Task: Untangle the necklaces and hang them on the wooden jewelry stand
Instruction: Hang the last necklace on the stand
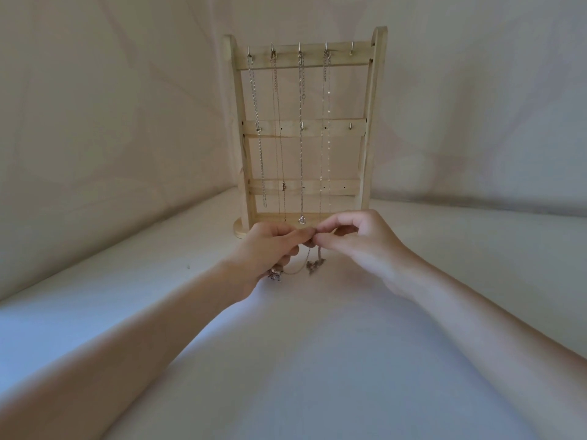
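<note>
left hand [270, 249]: pinching the thin tangled silver chain necklace [313, 263] between thumb and fingertips, at 9 o'clock of the tangle.
necklace: dangling under both hands, just above the white cloth surface [317, 360].
right hand [352, 239]: pinching the same chain, at 3 o'clock.
pale wooden jewelry stand [368, 122]: standing upright at 12 o'clock of the hands.
four hung silver chains [301, 138]: hanging from its top hooks.

No text, label, brand, number or sign can be read anywhere in view.
</note>
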Tool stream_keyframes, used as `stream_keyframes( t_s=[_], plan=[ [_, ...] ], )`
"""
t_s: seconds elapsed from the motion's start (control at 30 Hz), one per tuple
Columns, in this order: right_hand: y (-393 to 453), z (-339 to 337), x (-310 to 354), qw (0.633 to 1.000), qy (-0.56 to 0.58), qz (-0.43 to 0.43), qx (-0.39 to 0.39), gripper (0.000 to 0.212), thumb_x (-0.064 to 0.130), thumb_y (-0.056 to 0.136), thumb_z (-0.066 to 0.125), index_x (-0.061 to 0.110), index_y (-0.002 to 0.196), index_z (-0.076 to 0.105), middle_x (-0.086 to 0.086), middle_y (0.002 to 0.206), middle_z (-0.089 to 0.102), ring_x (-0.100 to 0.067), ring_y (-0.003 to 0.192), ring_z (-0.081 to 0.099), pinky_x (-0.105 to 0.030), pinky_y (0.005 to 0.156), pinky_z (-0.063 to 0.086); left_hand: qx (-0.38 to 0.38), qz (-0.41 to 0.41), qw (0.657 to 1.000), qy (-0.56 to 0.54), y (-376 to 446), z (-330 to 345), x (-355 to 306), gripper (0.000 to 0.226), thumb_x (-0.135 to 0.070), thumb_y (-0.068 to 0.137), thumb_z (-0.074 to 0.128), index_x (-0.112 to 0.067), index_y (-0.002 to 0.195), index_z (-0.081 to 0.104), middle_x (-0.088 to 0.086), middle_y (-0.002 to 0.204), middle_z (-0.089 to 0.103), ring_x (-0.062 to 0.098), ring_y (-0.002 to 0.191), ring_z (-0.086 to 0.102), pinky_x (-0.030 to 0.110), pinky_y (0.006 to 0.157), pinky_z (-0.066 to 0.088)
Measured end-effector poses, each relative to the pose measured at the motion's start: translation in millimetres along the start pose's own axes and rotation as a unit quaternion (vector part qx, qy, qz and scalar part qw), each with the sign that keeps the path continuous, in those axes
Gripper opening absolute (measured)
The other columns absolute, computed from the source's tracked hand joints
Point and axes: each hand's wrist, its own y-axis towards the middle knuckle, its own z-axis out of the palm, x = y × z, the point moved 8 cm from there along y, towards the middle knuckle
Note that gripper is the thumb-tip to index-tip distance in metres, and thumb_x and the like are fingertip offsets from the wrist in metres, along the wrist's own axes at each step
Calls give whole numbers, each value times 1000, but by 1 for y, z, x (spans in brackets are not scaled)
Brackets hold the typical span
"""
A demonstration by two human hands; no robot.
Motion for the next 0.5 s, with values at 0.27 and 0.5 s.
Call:
stream_keyframes(
  t_s=[0.27, 0.5],
  plan=[
    [1, -5, -7, 998, 51, 25, -5, 12, 12, 85, 64, 17, 77, 71, 1, 74, 64, -9, 65, 51, -19, 63, 44, -26, 35, 999, -19, 2, -6, -6, 6, -13, 85, 64, -11, 87, 70, 2, 87, 68, 8, 77, 59, 19, 73, 52],
    [0, -3, -6, 998, 53, 25, -5, 8, 8, 82, 66, 9, 76, 71, -2, 70, 65, -7, 58, 51, -14, 56, 44, -47, 129, 990, 29, -1, -6, -21, 16, -2, 79, 69, -18, 76, 67, -13, 64, 67, -2, 60, 60, 13, 60, 49]
  ],
)
